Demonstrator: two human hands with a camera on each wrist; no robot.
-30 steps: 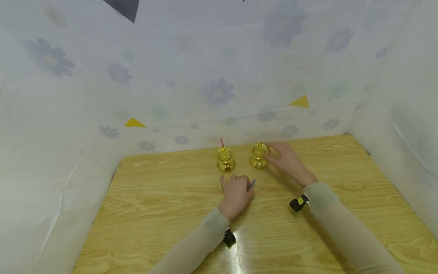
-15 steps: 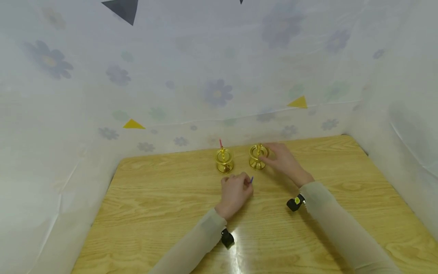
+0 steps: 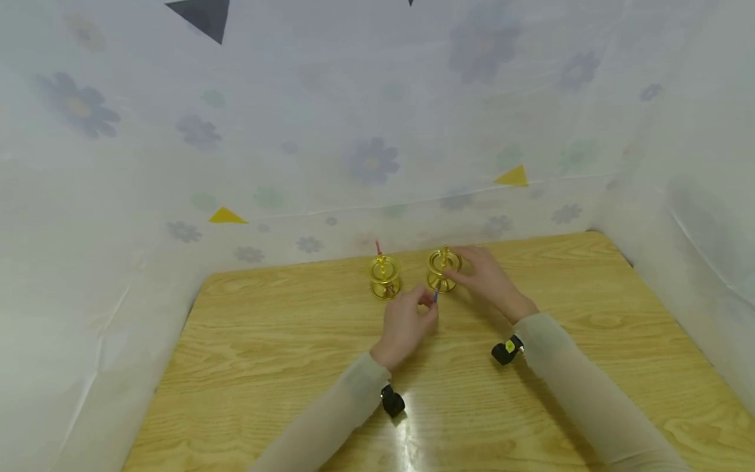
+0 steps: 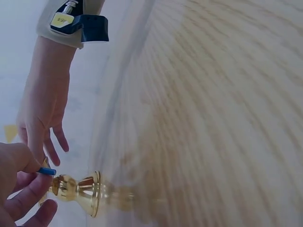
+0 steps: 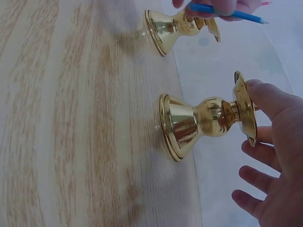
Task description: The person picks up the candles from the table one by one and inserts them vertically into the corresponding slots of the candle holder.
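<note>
White sheeting with pale flowers [image 3: 371, 157] stands behind a light wooden table [image 3: 265, 354]. At the left stands a golden metal candle holder with a red candle [image 3: 385, 278]. Just beside it, the left hand [image 3: 407, 324] pinches a thin blue candle [image 3: 435, 296]. The right hand [image 3: 486, 278], fingers relaxed, touches the rim of a second golden metal holder [image 3: 442, 270].

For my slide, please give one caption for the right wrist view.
Right hand touches a brass candle holder; left hand pinches a blue candle.
</note>
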